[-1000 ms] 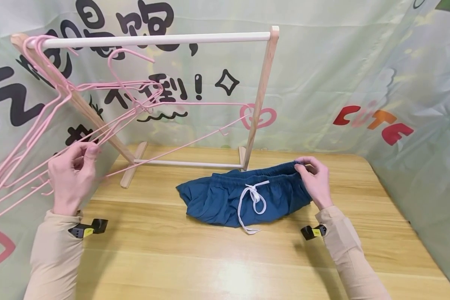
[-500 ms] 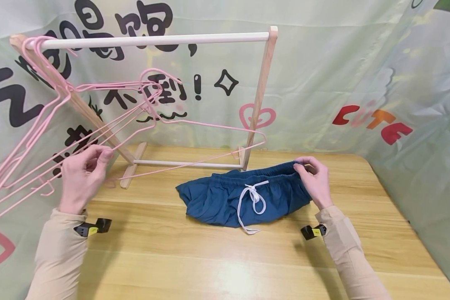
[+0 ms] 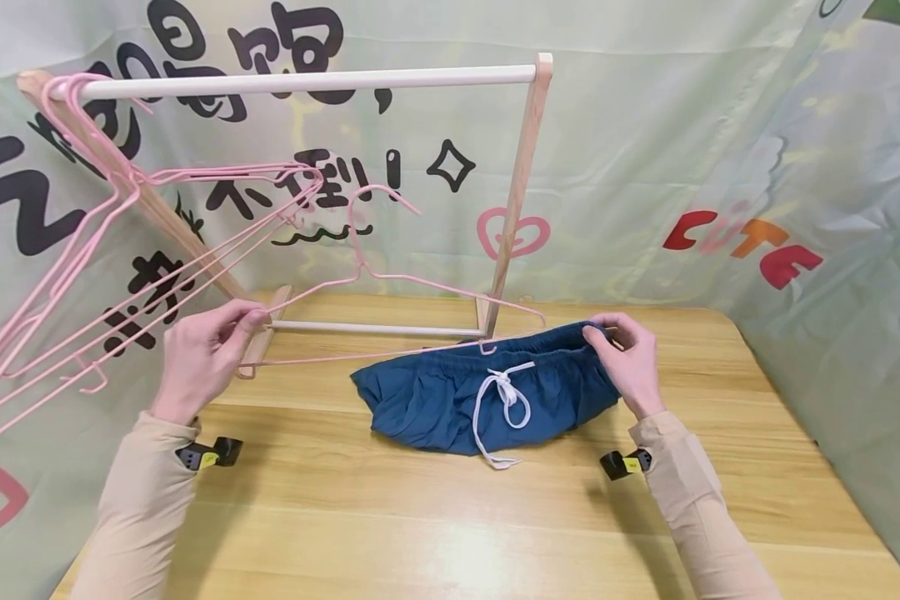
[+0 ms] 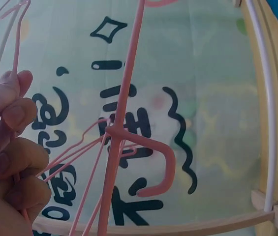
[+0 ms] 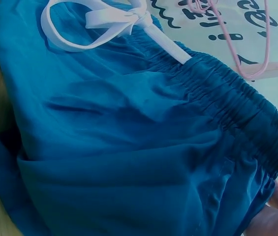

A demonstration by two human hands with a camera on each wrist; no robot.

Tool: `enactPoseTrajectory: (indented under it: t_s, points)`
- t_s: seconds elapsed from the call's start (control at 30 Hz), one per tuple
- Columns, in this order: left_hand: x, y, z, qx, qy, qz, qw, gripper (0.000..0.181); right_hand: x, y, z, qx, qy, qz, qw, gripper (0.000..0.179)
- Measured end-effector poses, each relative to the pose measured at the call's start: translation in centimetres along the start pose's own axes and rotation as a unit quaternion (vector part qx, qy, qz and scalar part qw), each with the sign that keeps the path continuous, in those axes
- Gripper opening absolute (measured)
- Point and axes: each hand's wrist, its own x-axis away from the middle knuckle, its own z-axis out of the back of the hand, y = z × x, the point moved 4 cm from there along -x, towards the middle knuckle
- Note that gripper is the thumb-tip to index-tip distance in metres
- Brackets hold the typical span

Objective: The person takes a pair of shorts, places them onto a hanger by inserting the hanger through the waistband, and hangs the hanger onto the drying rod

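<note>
So the loose pink hanger (image 3: 361,270) has been swung down and to the right since a second ago, with the left hand (image 3: 206,354) brought along, while the blue shorts (image 3: 442,408) have been left pretty much where they were. One shoulder of that hanger is pinched between thumb and fingers of the left hand, and the shorts' waistband is gripped at its right end by the right hand (image 3: 626,354), so the hands are kept well apart. The shorts are laid on the wooden surface (image 3: 420,533), white drawstring (image 3: 507,392) tied in a bow up front. The hanger's bottom bar is seen crossing the waistband, though whether it's touched can't be told. Other pink hangers (image 3: 130,177) are hung at the left end of the rack (image 3: 307,82).
</note>
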Motion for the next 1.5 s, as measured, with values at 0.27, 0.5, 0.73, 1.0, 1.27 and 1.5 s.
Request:
enactPoseTrajectory:
  t_s: [0.27,0.5,0.73,1.0,1.27,1.5]
  points:
    - [-0.2,0.5,-1.1,-0.015,-0.025,-0.005,0.9996,0.007,0.0,-0.3,-0.1,-0.003,-0.008,-0.004,1.0000,0.024]
    - [-0.5,0.8,-1.7,-0.008,-0.025,-0.016,0.9995,0.008,0.1,-0.6,-0.1,0.003,-0.022,-0.003,0.9997,0.027]
    - [-0.8,1.2,-2.1,-0.025,-0.028,-0.030,0.9988,0.011,0.2,-0.7,-0.2,0.004,-0.030,0.002,0.9995,0.026]
    - [-1.2,1.7,-2.3,-0.020,-0.023,-0.053,0.9981,0.011,0.2,-1.2,-0.4,0.017,-0.041,0.006,0.9990,0.026]
    - [-1.7,2.8,-3.0,-0.011,-0.033,-0.083,0.9959,0.016,0.1,-2.3,-0.9,0.041,-0.049,0.004,0.9979,0.027]
    - [-1.9,3.7,-3.6,-0.011,-0.030,-0.111,0.9933,0.015,-0.2,-3.3,-1.7,0.045,-0.062,0.033,0.9965,0.024]
